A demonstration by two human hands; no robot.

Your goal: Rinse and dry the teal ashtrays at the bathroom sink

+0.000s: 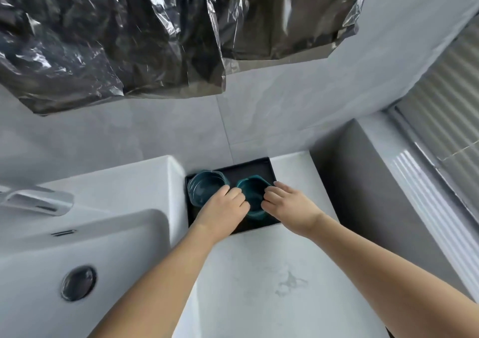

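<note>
Hands (pixel 225 205) (pixel 287 205) | gripping right ashtray (pixel 252 190) rim (on tray (pixel 248 168))

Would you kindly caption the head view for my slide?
Both hands on the right teal ashtray in a black tray beside the sink.

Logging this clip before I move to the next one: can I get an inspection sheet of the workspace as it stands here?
Surface: pale marbled counter right of the white sink; a small wet-looking smear on it.
Job's things: two teal ashtrays on a black tray by the wall, the left ashtray and the right ashtray, both upright.
Clutter: nothing seen.
Hands: left hand and right hand both on the right ashtray, one at each side; whether it is lifted off the tray cannot be told.
Cables: nothing seen.
Surroundings: chrome tap, not seen running; dark drain plug; crinkled dark plastic sheeting on the grey tiled wall; ribbed glass panel at right.
</note>
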